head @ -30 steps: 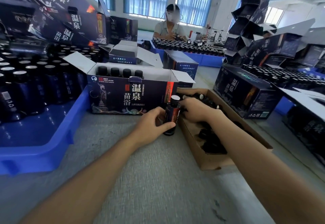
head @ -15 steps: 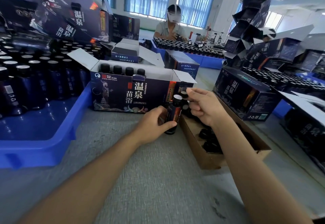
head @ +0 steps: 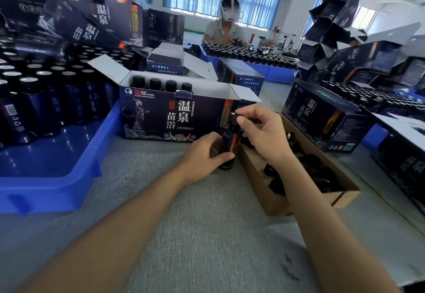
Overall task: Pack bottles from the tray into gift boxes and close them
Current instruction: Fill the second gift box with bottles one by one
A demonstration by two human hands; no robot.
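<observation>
Beside the box [head: 174, 117], my L hand [head: 202, 157] wraps the bottle [head: 228, 145]; R hand [head: 264, 131] fingertips [head: 241, 119] pinch its cap [head: 234, 120].

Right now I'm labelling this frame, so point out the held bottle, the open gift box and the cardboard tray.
bottle [head: 230, 142]: head view, its label.
open gift box [head: 170, 117]: head view, front panel.
cardboard tray [head: 345, 197]: head view, near wall.
</observation>
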